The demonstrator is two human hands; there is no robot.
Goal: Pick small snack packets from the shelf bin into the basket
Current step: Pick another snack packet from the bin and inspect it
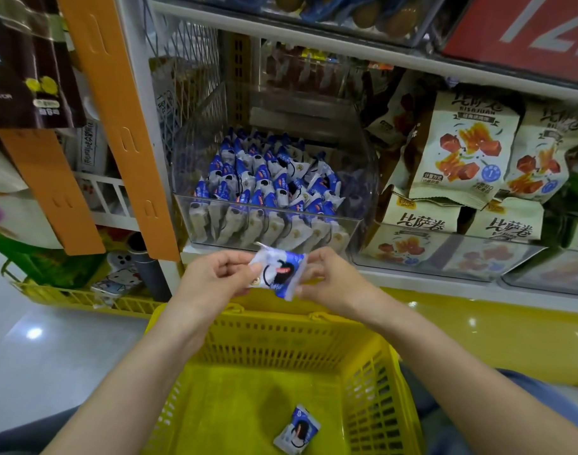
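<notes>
Your left hand (215, 277) pinches one edge of the small blue-and-white packet (277, 275), and your right hand (330, 280) pinches the opposite edge, both sets of fingers closed on it above the far rim of the yellow basket (373, 362); let go here and it may strike that rim and fall outside, or tear if you pull, so bring it over the packet in the basket (297, 430) first
</notes>
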